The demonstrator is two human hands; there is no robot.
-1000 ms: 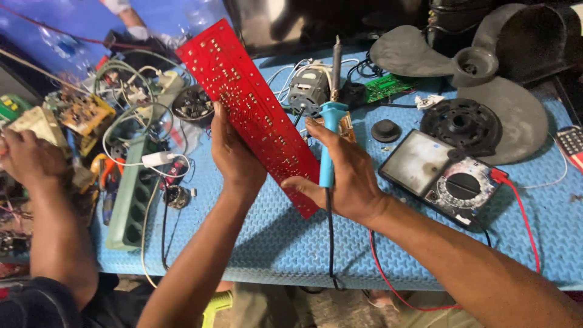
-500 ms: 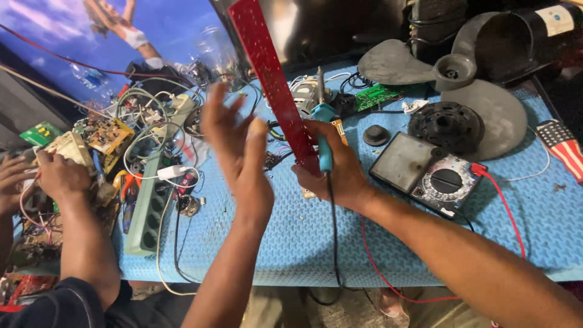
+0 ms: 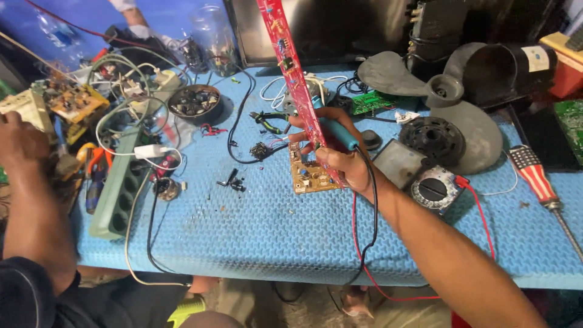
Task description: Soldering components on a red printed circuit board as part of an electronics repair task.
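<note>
Crowded along the back and left edges of a blue foam mat (image 3: 255,237): coiled wires, a green power strip (image 3: 115,194), a black fan blade (image 3: 461,121) and a multimeter (image 3: 434,185) with red leads. Open room only across the mat's near strip, bare down to its front edge. Raised at centre, right hand (image 3: 337,155), forearm slanting in from lower right, fingers closed around both a long red circuit board (image 3: 291,73), held edge-on and rising past the top of the frame, and a blue-handled soldering iron (image 3: 337,133). Just beneath, flat on the mat, a small tan circuit board (image 3: 310,176). Far left, another hand (image 3: 21,143); whether the wearer's own left cannot be told, grip unclear.
</note>
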